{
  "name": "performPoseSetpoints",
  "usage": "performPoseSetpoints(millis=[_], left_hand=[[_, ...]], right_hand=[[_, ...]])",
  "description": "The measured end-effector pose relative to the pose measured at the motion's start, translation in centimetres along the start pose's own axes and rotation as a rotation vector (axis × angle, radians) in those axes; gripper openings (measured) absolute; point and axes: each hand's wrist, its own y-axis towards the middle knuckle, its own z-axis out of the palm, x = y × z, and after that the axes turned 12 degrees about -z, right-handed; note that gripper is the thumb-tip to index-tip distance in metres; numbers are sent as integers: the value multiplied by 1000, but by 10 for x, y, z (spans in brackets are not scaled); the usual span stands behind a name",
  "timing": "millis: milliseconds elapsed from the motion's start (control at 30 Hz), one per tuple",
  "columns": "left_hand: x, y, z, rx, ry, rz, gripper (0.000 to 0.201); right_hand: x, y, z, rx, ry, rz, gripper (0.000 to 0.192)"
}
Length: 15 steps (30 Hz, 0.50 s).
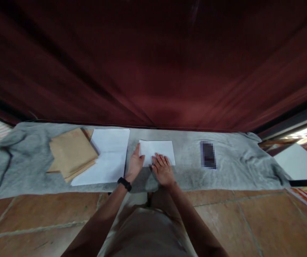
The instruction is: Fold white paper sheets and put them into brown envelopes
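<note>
A folded sheet of white paper (157,148) lies flat on the grey cloth in front of me. My left hand (135,162), with a dark band on its wrist, rests at the paper's left edge, thumb and forefinger apart. The fingers of my right hand (163,169) lie flat on the lower part of the paper, pressing against it. Larger white sheets (107,155) are spread to the left of my left hand. Brown envelopes (74,153) lie in a loose pile, partly covering those sheets.
The grey cloth (185,178) covers a long narrow surface. A dark, pixelated flat object (208,155) lies on it to the right. A dark red curtain (153,78) hangs right behind. Tiled floor (223,221) shows below, and a white panel (299,162) stands at far right.
</note>
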Motion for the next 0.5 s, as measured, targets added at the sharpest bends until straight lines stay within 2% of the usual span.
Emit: performPoseSetpoints(millis=[200,300,333,400,500], left_hand=[[-1,-18,2,-147,135,104,63],[-7,-26,13,-232,220,276,53],[-10,-29,19,-202,242,347,50],[-15,-33,34,-58,283,469,46],[-22,-35,50,82,370,521,49]], right_hand=[[-7,-1,-1,-8,-10,5,46],[-7,0,2,-30,-18,16,47],[-7,0,4,-34,-23,14,47],[-8,-1,9,-41,-36,8,48],[-11,-4,14,-57,-48,9,50]])
